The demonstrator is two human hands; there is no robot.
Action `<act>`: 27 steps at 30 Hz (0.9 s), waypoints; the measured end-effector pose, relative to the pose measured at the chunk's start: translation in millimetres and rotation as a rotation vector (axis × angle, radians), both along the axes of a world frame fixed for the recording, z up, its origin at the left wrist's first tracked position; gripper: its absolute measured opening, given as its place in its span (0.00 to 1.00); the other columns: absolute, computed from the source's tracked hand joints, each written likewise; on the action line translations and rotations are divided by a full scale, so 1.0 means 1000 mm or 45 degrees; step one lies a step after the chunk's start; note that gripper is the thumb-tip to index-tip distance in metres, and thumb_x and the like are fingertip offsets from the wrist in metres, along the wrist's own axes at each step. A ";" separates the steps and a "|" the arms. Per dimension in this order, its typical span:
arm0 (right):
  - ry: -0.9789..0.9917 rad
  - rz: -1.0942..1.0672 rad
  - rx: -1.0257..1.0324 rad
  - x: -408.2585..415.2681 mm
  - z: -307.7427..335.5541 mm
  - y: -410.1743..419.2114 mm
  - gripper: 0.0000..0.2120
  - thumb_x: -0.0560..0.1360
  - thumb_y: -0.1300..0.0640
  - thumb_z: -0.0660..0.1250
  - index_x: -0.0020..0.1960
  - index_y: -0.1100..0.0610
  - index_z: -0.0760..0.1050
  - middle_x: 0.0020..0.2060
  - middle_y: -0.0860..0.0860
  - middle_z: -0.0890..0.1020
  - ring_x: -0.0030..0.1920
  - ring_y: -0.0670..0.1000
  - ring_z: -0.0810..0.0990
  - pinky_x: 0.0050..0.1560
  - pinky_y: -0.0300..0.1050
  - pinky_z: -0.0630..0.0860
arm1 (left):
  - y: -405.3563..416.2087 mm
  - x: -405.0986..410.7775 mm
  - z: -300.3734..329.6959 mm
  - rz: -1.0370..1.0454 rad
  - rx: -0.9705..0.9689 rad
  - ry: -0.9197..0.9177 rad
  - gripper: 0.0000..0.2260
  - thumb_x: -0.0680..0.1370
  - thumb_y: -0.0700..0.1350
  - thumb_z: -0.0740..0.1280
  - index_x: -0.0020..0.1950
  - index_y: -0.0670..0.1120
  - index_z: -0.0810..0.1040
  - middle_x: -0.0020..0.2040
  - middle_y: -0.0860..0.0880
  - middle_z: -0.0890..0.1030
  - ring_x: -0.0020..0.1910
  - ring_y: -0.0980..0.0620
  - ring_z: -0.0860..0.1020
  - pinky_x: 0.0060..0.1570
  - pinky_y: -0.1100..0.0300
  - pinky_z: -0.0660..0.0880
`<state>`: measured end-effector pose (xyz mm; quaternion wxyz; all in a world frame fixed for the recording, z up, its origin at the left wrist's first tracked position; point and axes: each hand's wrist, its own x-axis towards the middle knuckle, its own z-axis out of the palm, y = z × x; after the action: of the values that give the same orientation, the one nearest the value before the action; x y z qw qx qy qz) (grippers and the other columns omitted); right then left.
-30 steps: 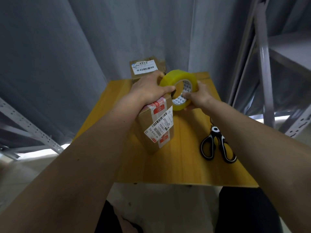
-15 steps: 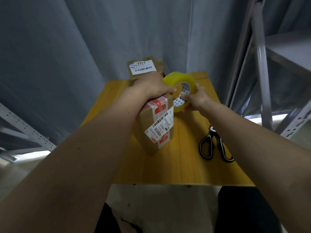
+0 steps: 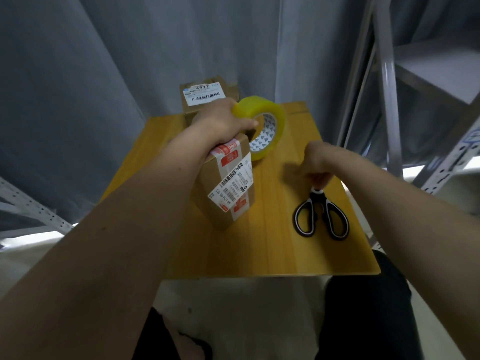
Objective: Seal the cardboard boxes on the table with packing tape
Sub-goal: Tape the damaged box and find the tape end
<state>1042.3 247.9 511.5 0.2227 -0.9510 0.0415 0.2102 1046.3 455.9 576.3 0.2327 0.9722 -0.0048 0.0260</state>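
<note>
- While the left hand (image 3: pixel 220 120) rests on top of the near cardboard box (image 3: pixel 226 188), its fingers curl over the yellow roll of packing tape (image 3: pixel 262 126) and its thumb lies across the roll's open core, so the roll is gripped on edge against the box's upper corner.
- The near box stands at the middle of the wooden table (image 3: pixel 272 245), tilted, with a white barcode label (image 3: pixel 232 185) and red-printed strips on the face turned to the camera.
- The tape roll sits at about 1 o'clock from that box, touching it, its printed cardboard core facing the camera.
- A second cardboard box (image 3: pixel 205 97) stands at 12 o'clock, at the far edge of the table, just behind the left hand; its white label reads 4977 above a barcode.
- The right hand (image 3: pixel 318 162) is at 3 o'clock from the near box, well apart from the tape, fingers curled downward over the blade end of the scissors (image 3: pixel 320 214).
- Whether those fingers actually pinch the blades or only touch them cannot be told, since the hand hides the contact.
- The scissors lie flat on the table at about 4 o'clock from the near box, black-and-white handles pointing toward the person.
- Grey curtain (image 3: pixel 104 74) hangs behind the table, and grey metal shelving (image 3: pixel 389 87) stands at 2 o'clock.
</note>
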 end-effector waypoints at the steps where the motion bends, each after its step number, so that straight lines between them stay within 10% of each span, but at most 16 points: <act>1: 0.067 0.074 -0.141 -0.006 -0.001 -0.001 0.14 0.73 0.54 0.72 0.41 0.66 0.76 0.32 0.60 0.82 0.30 0.57 0.83 0.31 0.45 0.79 | -0.001 0.000 0.000 0.002 0.021 -0.004 0.17 0.72 0.63 0.69 0.49 0.52 0.73 0.39 0.55 0.76 0.39 0.55 0.75 0.37 0.57 0.70; 9: 0.137 0.299 -0.516 -0.038 -0.010 0.020 0.25 0.69 0.48 0.75 0.59 0.58 0.71 0.39 0.53 0.76 0.36 0.53 0.77 0.35 0.45 0.75 | 0.002 -0.004 -0.003 0.019 -0.020 -0.065 0.15 0.72 0.63 0.69 0.38 0.56 0.68 0.37 0.56 0.75 0.36 0.57 0.73 0.34 0.59 0.67; 13: 0.001 0.465 -0.586 -0.038 -0.017 0.024 0.38 0.71 0.55 0.74 0.75 0.55 0.59 0.61 0.54 0.74 0.53 0.55 0.77 0.42 0.44 0.72 | 0.012 -0.008 -0.002 0.006 -0.141 -0.058 0.13 0.72 0.60 0.71 0.45 0.54 0.73 0.41 0.54 0.78 0.42 0.53 0.77 0.43 0.55 0.74; 17: -0.144 0.407 -0.496 -0.034 -0.032 0.015 0.23 0.72 0.59 0.73 0.63 0.59 0.69 0.43 0.52 0.71 0.45 0.54 0.73 0.41 0.46 0.70 | 0.027 -0.016 0.001 0.051 -0.273 -0.071 0.24 0.73 0.59 0.71 0.65 0.49 0.73 0.55 0.49 0.79 0.52 0.48 0.79 0.53 0.51 0.76; 27: -0.164 0.315 -0.545 -0.036 -0.044 0.003 0.22 0.78 0.55 0.66 0.68 0.60 0.64 0.63 0.58 0.69 0.64 0.59 0.68 0.58 0.50 0.70 | 0.036 -0.030 0.001 0.050 -0.373 -0.218 0.20 0.74 0.56 0.71 0.62 0.51 0.74 0.46 0.55 0.76 0.45 0.54 0.76 0.42 0.62 0.70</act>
<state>1006.6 251.1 467.9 -0.0091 -0.9858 -0.0460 0.1614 1016.3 491.7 577.8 0.3702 0.9220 -0.0016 0.1136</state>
